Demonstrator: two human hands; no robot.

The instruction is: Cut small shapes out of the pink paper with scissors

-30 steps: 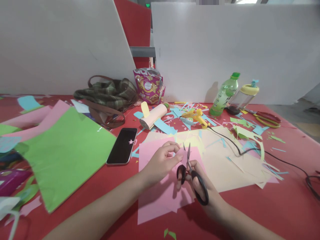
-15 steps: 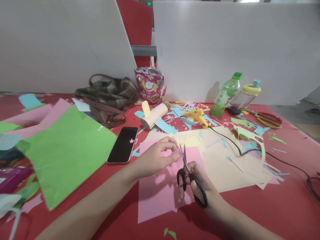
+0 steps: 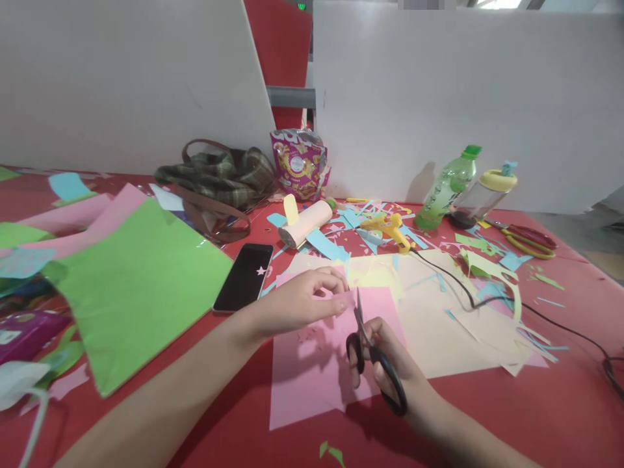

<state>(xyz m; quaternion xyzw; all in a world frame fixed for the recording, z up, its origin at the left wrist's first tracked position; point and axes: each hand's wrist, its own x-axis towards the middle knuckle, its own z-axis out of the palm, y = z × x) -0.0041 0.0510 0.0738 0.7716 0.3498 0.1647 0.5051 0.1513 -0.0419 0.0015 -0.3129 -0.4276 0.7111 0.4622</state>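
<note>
Change from a second ago: black scissors (image 3: 373, 351) blades, then spread in a V, now drawn together to nearly one line, tips toward 12 o'clock; left hand (image 3: 302, 296) sits lower over the pink sheet (image 3: 312, 383); the rest of the table lies as before

Left hand: fingers curled narrow, thumb and forefinger pinching the pink sheet's edge just at 9 o'clock of the blades
Right hand (image 3: 394, 374): closed through the black scissors' loops, blades at the pink sheet's upper edge
Pink sheet: flat on the red table (image 3: 560, 409), under both hands, its right edge overlapping the cream sheet (image 3: 448, 325)

Around, taken from the hands:
- phone (image 3: 244, 276), 1, at 10 o'clock, just beside the left hand, a small star scrap on it
- green sheet (image 3: 136, 286), 1, at 9 o'clock
- plaid bag (image 3: 219, 179), 1, at 11 o'clock, far edge
- snack bag (image 3: 299, 162), 1, at 12 o'clock
- paper roll (image 3: 305, 224), 1, at 12 o'clock, nearer
- glue gun (image 3: 390, 227), 1, at 1 o'clock; its cord (image 3: 487, 300) crosses the cream sheet toward 3 o'clock
- bottles, 2, at 1 o'clock: green bottle (image 3: 448, 188), yellow-lid bottle (image 3: 482, 192)
- red scissors (image 3: 529, 238), at 2 o'clock; scissors in all, 2 pairs

Nothing lies between blades and paper
</note>
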